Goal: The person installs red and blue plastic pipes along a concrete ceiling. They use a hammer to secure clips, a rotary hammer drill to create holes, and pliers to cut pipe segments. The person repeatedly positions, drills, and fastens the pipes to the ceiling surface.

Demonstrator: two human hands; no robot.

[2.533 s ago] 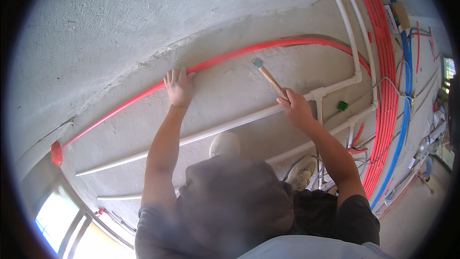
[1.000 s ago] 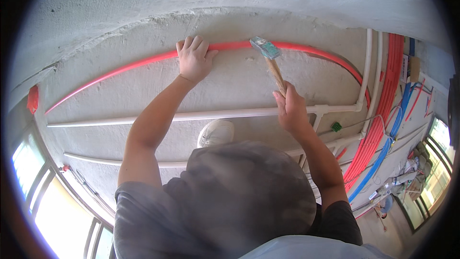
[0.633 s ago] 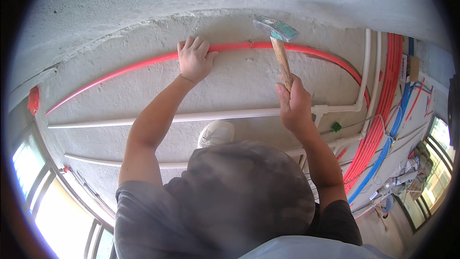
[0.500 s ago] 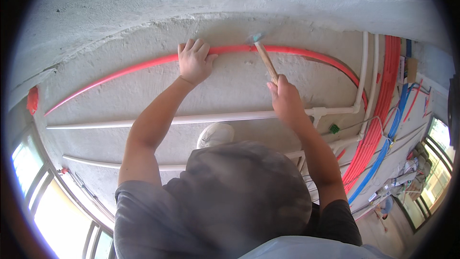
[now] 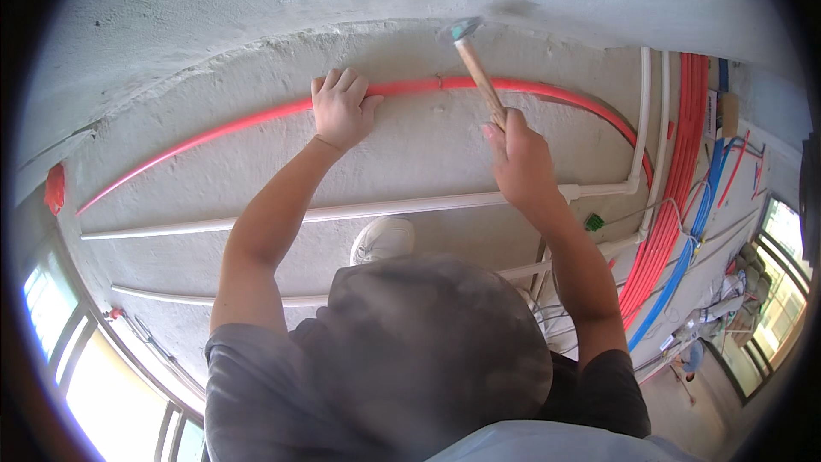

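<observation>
Up swings the green-headed, wooden-handled hammer (image 5: 477, 74), clamped in my right hand (image 5: 523, 161); my left hand (image 5: 342, 110) crosses the long red plastic pipe (image 5: 400, 87), its grip unclear.

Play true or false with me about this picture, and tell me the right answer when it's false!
1. The right hand holds a hammer. True.
2. The left hand holds a paintbrush. False: it touches a long red pipe.
3. Blue pipes lie to the right of the white shoe. True.
4. The white shoe stands on the long red pipe. False: they are apart.
5. The person wears gloves. False: both hands are bare.
</observation>
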